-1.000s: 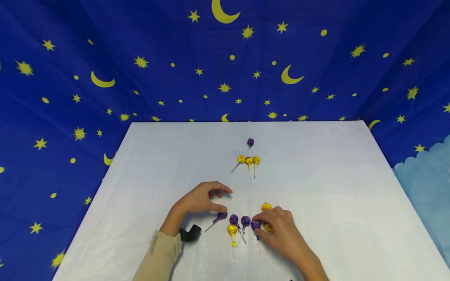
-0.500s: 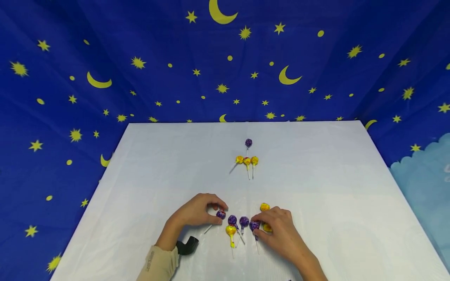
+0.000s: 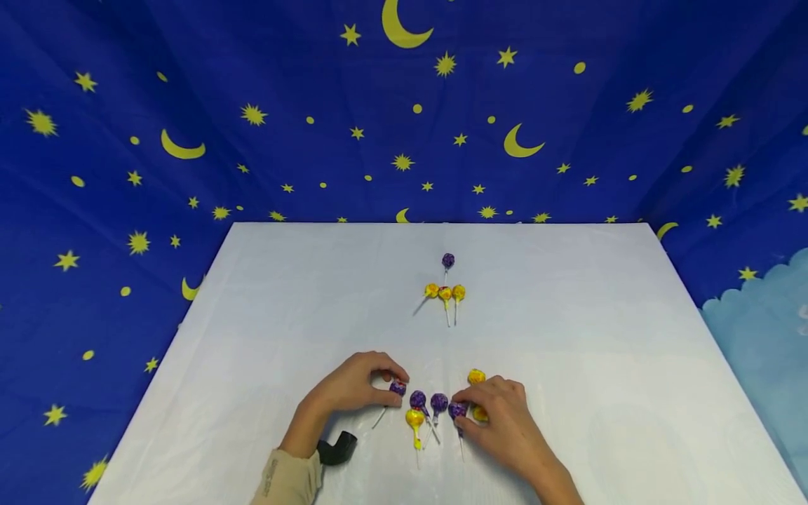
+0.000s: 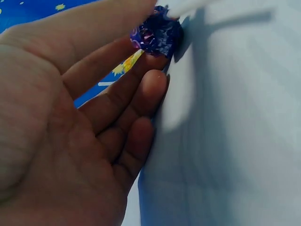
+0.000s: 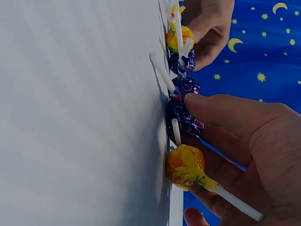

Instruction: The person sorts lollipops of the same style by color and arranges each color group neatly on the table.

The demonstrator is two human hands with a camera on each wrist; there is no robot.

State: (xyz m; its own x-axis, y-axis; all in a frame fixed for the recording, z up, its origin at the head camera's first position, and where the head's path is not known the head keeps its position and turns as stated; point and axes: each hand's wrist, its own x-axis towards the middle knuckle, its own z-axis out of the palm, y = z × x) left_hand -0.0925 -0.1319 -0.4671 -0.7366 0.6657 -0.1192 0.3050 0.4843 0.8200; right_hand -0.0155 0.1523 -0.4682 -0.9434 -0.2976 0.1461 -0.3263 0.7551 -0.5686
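A purple lollipop (image 3: 398, 388), at the left end of a loose row on the white surface (image 3: 600, 337), has its head pinched between the thumb and fingers of the left hand (image 3: 353, 384). The right hand (image 3: 499, 421), likewise part-closed, pinches a second purple lollipop (image 3: 457, 410). Two further purple lollipops (image 3: 438, 402) and a yellow lollipop (image 3: 414, 419) lie between them; four lollipops (image 3: 445, 293) cluster farther back.

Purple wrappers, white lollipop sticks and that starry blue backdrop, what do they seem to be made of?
Purple wrappers: probably plastic film or foil, given the glossy crinkles. White lollipop sticks: likely plastic, perhaps paper; they look smooth and plain. Starry blue backdrop: seemingly fabric, matte with soft folds, though thin sheeting is possible.
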